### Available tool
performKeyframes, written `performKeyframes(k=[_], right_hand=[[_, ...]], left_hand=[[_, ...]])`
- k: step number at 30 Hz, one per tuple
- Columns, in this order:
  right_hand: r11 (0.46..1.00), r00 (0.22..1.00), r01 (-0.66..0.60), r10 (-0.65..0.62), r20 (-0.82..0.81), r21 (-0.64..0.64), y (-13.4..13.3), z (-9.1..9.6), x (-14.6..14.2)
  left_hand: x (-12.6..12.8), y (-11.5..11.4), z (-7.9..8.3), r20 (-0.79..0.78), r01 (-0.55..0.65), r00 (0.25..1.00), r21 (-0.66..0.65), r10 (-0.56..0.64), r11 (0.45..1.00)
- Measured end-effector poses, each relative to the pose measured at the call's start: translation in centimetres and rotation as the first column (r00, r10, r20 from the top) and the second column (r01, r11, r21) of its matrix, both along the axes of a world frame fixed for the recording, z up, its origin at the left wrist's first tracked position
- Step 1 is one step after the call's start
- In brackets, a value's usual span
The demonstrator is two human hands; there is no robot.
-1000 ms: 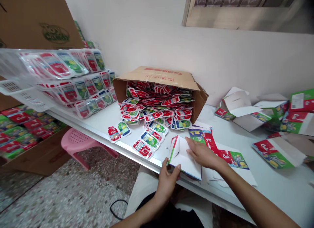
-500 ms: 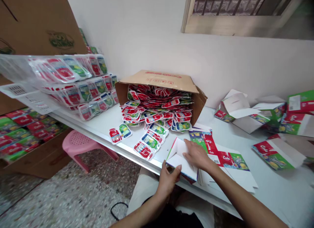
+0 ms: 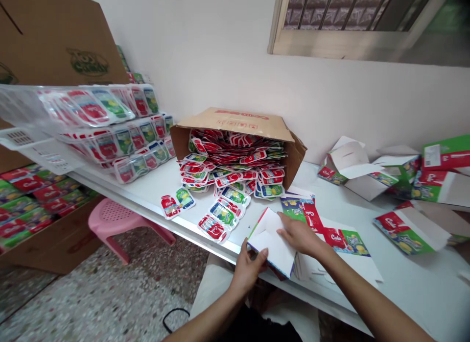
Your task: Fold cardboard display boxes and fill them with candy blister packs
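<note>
Between my two hands is a small carton (image 3: 273, 240), its white inner side facing up and a red-edged flap at its far left. My left hand (image 3: 247, 268) grips its near left corner, with the thumb on the white face and the fingers underneath. My right hand (image 3: 299, 234) is closed on its right side; the fingers partly hide that edge. Beside the carton, flat printed carton blanks (image 3: 338, 239) marked Cola lie in a stack under my right forearm. Several candy sachets (image 3: 223, 212) lie just beyond the carton.
A cardboard box (image 3: 235, 119) on its side spills sachets onto the white table (image 3: 147, 185). Folded cartons (image 3: 407, 229) are at the right. Plastic baskets (image 3: 47, 146) of sachets stand at the left, above a pink stool (image 3: 117, 214) and a box of packed cartons (image 3: 36, 195).
The view has shifted slightly. A white panel of the carton now lies flatter over its opening, with my right hand against it. My left hand keeps its hold on the corner.
</note>
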State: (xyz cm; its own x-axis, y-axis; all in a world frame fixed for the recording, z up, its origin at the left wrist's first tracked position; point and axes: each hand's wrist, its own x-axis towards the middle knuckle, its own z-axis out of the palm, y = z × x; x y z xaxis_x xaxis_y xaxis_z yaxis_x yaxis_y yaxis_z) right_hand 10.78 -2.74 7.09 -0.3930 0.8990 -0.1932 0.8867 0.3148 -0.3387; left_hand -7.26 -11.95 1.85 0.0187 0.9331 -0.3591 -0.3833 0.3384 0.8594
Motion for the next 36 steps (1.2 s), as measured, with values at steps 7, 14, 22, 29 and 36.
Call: performKeyframes(k=[7, 14, 22, 29, 36], right_hand=[[0.997, 0.941, 0.047, -0.063, -0.334, -0.055, -0.5, 1.1, 0.6], [0.933, 0.793, -0.149, -0.085, -0.603, -0.327, -2.1, 5.0, 5.3], [0.929, 0.972, -0.142, 0.197, -0.130, 0.342, -4.7, 8.5, 8.2], [0.567, 0.811, 0.174, -0.546, 0.209, 0.805, 7.1, 18.5, 24.5], [0.760, 0.877, 0.460, -0.471, -0.100, 0.460, 9.8, 11.6, 22.0]], left_hand=[[-0.4, -0.7, 0.2, 0.057, 0.003, 0.998, 0.036, -0.005, 0.999], [-3.1, -0.2, 1.9, -0.035, 0.149, 0.989, 0.389, -0.147, 0.909], [-3.4, 4.1, -3.2, -0.426, 0.098, 0.904, 0.274, 0.029, 0.957], [-2.0, 4.6, -4.8, -0.454, 0.183, 0.887, 0.184, -0.082, 0.966], [-1.3, 4.2, -4.1, -0.663, 0.262, 0.749, 0.271, -0.018, 0.926]])
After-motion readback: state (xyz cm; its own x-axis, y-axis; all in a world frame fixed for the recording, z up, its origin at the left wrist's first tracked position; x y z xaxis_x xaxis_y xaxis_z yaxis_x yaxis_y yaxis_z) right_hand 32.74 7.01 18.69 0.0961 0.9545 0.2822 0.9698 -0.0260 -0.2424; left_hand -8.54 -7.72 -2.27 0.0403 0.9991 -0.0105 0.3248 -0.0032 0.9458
